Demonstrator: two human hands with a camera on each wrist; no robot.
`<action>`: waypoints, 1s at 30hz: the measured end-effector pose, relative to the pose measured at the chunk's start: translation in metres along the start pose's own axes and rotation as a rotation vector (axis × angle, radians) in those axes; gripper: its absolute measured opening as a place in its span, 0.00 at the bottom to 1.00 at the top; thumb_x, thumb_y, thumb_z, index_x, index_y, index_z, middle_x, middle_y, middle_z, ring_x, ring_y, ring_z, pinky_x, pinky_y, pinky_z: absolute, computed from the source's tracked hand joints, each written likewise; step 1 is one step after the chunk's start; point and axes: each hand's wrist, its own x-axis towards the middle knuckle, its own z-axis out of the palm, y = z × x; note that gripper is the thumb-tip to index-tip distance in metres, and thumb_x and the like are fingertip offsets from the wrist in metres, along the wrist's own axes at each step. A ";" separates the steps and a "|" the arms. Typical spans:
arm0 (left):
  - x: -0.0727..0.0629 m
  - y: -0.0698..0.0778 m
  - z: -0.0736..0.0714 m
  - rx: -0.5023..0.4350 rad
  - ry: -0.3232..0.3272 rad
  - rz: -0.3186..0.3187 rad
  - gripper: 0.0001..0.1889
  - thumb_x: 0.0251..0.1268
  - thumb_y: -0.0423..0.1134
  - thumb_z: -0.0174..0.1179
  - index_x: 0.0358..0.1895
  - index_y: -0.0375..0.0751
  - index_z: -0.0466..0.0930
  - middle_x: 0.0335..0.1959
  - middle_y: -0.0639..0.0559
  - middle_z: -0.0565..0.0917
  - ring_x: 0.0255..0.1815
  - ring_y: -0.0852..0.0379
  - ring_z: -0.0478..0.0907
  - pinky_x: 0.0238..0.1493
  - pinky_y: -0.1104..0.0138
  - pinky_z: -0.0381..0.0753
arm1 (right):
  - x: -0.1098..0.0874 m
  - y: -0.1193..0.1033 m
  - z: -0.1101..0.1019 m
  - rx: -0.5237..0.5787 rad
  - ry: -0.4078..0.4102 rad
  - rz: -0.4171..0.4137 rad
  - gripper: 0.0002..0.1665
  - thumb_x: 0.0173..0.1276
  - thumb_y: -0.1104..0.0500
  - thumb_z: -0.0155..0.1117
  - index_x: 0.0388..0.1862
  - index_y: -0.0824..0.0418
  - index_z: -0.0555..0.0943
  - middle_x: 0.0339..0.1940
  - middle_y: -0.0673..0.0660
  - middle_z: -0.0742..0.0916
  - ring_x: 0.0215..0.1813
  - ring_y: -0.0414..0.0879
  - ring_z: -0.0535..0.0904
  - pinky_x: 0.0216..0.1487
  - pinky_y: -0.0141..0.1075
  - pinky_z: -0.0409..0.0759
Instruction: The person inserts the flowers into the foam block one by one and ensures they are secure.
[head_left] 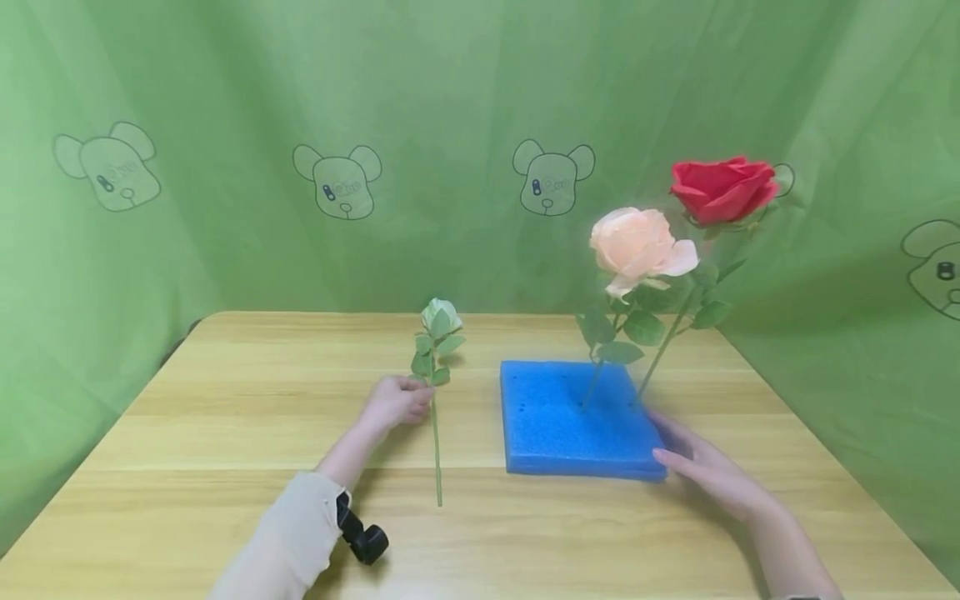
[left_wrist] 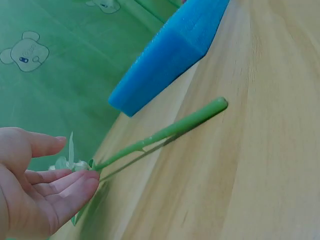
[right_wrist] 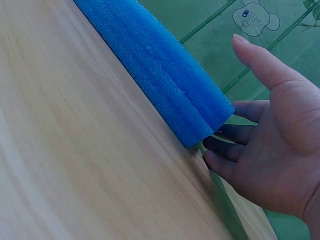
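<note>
A white rose with a green stem (head_left: 438, 458) lies on the table, its bloom (head_left: 442, 316) toward the far edge. My left hand (head_left: 397, 402) is at the stem just below the leaves. In the left wrist view its thumb stands apart from the fingers (left_wrist: 75, 192), which reach the stem. At the right is a blue foam block (head_left: 558, 437) with small holes in its top. A pink rose (head_left: 637, 246) and a red rose (head_left: 723, 192) stand in it, leaning right. My right hand (head_left: 708, 471) rests by the block's right side, thumb spread from the fingers (right_wrist: 227, 142).
The wooden table (head_left: 247, 400) runs back to a green curtain (head_left: 450, 100) printed with bear heads, which also hangs at both sides. A black device (head_left: 365, 537) is strapped at my left wrist, by the pale sleeve (head_left: 292, 533).
</note>
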 end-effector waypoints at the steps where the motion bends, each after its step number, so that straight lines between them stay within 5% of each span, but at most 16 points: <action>1: 0.001 -0.001 0.000 -0.002 0.004 -0.007 0.19 0.61 0.34 0.59 0.50 0.21 0.72 0.38 0.34 0.81 0.36 0.47 0.81 0.39 0.62 0.83 | 0.000 0.000 0.000 -0.001 -0.001 0.002 0.36 0.72 0.60 0.48 0.72 0.69 0.47 0.72 0.72 0.51 0.69 0.71 0.41 0.60 0.71 0.40; 12: 0.006 -0.008 0.006 -0.035 0.025 -0.018 0.19 0.60 0.32 0.60 0.49 0.19 0.72 0.33 0.34 0.82 0.29 0.53 0.81 0.35 0.64 0.84 | 0.000 0.000 0.000 0.009 -0.005 0.002 0.36 0.73 0.60 0.47 0.72 0.69 0.45 0.72 0.71 0.50 0.69 0.70 0.40 0.60 0.70 0.40; 24: 0.009 -0.008 0.016 0.103 0.041 0.013 0.18 0.53 0.28 0.63 0.46 0.22 0.74 0.34 0.40 0.80 0.29 0.53 0.80 0.32 0.66 0.83 | 0.000 0.001 0.000 -0.006 0.002 0.009 0.36 0.73 0.59 0.47 0.72 0.69 0.46 0.72 0.71 0.51 0.69 0.70 0.40 0.60 0.71 0.39; 30: 0.008 -0.003 0.020 0.108 0.046 -0.037 0.20 0.52 0.24 0.62 0.49 0.22 0.71 0.35 0.38 0.80 0.27 0.52 0.80 0.30 0.67 0.83 | -0.001 0.001 0.000 -0.007 0.002 0.011 0.36 0.73 0.59 0.48 0.72 0.69 0.47 0.72 0.71 0.51 0.69 0.71 0.40 0.60 0.71 0.39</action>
